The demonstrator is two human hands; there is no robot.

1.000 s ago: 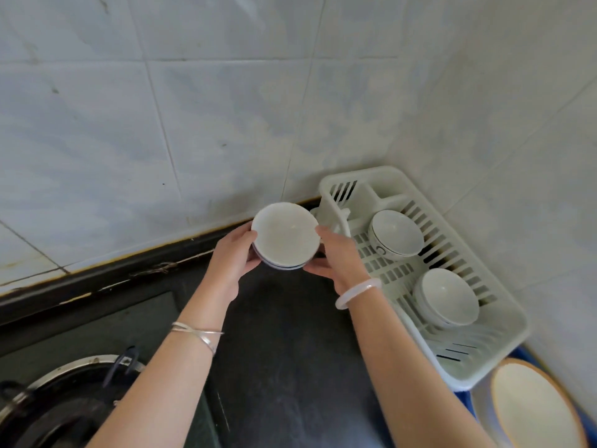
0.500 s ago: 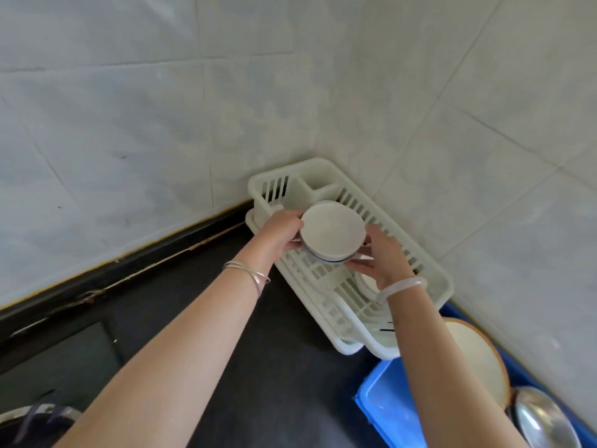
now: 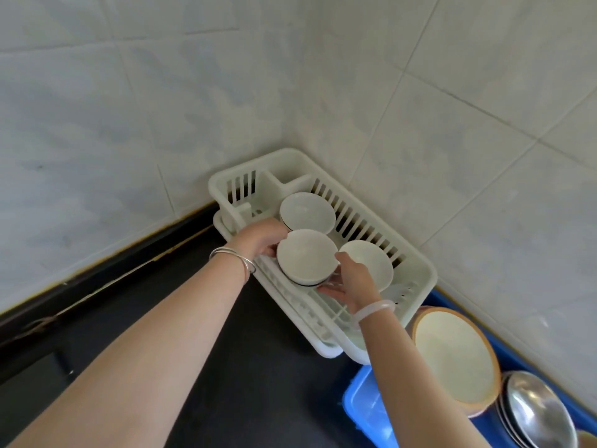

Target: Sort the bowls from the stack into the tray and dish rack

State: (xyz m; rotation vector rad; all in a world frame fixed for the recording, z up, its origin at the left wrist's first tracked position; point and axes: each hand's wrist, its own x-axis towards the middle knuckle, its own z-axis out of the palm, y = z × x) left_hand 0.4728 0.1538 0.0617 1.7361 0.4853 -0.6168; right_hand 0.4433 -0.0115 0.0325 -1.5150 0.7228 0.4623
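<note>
Rack's (image 3: 416, 282) pretty packed: bowls at 12 (image 3: 308, 212) and 3 (image 3: 371, 261) crowd the held bowl (image 3: 305, 256). Walls block beyond. Open slats toward 6, dark counter (image 3: 252, 367) clear around 7.

— Where does the view look from?
— One wide-angle camera on the person's head, aimed forward and steeply down into a tiled wall (image 3: 161, 92) corner.

— How near?
— Arm's length: both forearms run up from the bottom edge to the rack (image 3: 416, 286), set just right of centre against the corner.

— What frames it?
— Dark counter (image 3: 226, 367) lower left, a blue tray (image 3: 358, 402) at the lower right edge. Lines bow toward the edges.

— A second view?
— None; nothing is shared.
</note>
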